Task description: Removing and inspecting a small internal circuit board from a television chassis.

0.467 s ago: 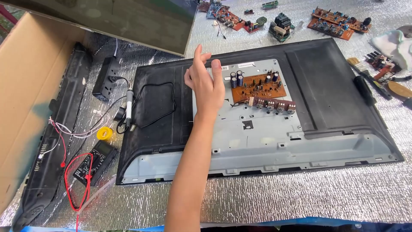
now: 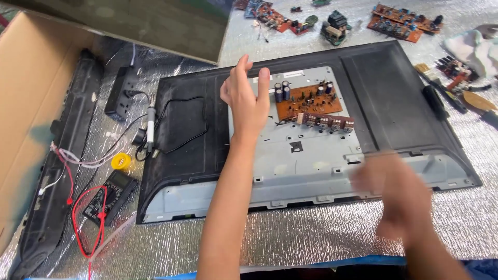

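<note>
Right hand (image 2: 399, 194) is a blur over the television back panel (image 2: 389, 93), fingers unreadable. It wasn't in view before. Left hand (image 2: 248, 98) hovers empty, fingers spread, beside the brown circuit board (image 2: 307, 101).

Black TV back panel (image 2: 202, 150) flat on foil mat, grey metal plate (image 2: 301, 161) exposed, brown circuit board (image 2: 307, 101) mounted upper centre.

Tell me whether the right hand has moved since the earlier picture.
Yes. The right hand, blurred, has come into view at the lower right, over the near edge of the grey metal chassis; earlier it was out of frame.
</note>
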